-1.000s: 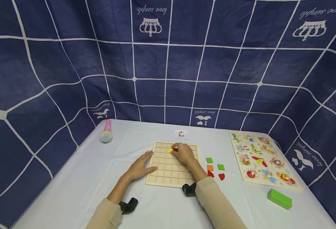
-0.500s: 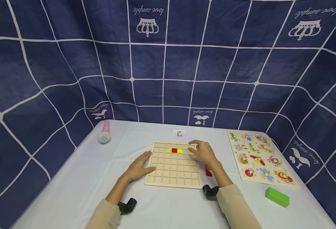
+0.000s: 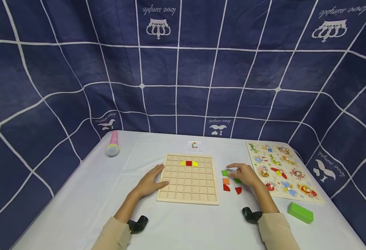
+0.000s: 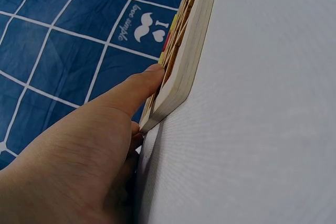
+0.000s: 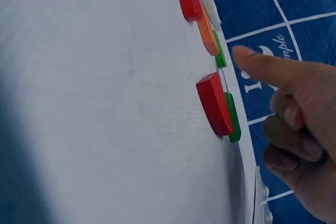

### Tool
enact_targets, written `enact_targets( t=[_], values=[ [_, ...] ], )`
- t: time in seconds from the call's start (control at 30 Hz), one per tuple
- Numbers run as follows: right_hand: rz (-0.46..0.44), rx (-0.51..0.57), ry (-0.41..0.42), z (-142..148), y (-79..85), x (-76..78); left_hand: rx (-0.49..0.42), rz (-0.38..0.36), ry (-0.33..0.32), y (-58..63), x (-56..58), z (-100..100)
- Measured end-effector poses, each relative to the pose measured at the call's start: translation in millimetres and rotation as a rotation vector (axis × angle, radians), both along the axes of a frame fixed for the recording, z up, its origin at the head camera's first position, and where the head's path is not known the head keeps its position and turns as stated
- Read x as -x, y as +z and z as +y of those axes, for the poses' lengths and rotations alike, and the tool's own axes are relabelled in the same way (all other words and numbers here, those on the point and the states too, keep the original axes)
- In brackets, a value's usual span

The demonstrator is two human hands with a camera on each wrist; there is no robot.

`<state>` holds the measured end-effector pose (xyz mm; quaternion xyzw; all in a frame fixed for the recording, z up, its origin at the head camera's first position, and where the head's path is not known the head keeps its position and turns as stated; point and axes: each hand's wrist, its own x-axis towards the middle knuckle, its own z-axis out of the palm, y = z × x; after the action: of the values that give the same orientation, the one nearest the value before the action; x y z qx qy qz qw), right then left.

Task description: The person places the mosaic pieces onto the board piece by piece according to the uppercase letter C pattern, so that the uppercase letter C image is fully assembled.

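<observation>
My left hand [image 3: 148,180] rests at the left edge of a wooden grid board [image 3: 187,184]. Its thumb lies on top, and the fingers run along the side in the left wrist view. Set in the board's upper part, a red square [image 3: 188,163] sits between two yellow rounded pieces [image 3: 195,164]. My right hand [image 3: 245,175] hovers over loose tiles, thumb and index finger apart, holding nothing. Nearest its fingertips is a green square [image 3: 224,173]; another green square [image 3: 237,181] is partly hidden beneath the hand. An orange square [image 3: 226,181] and two red quarter-round pieces [image 3: 238,190] lie closer.
A small printed pattern card [image 3: 194,146] lies behind the board. A pink toy microphone [image 3: 113,144] is at the back left. To the right are an insect puzzle board [image 3: 267,164] and a green block [image 3: 300,212]. A dark blue checked curtain surrounds the white table.
My right hand has let go of the red square, now lying between the yellow pieces, and moved right to the loose tiles. The left hand has stayed at the board's edge.
</observation>
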<state>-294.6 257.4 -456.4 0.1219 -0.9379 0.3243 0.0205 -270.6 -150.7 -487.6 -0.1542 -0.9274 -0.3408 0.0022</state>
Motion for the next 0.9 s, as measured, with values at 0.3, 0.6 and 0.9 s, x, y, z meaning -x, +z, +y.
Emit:
enact_targets(
  t=[0.3,0.6,0.9],
  values=[
    [0.043,-0.009,0.028,3,-13.4,4.7,0.002,0.007,-0.008,-2.4,2.2,-2],
    [0.161,-0.008,-0.033,-16,-4.1,3.9,-0.006,0.006,-0.004,-3.9,2.0,-3],
    [0.224,-0.023,-0.017,-83,7.6,7.6,-0.016,0.008,-0.012,-2.1,1.2,-2]
  ],
)
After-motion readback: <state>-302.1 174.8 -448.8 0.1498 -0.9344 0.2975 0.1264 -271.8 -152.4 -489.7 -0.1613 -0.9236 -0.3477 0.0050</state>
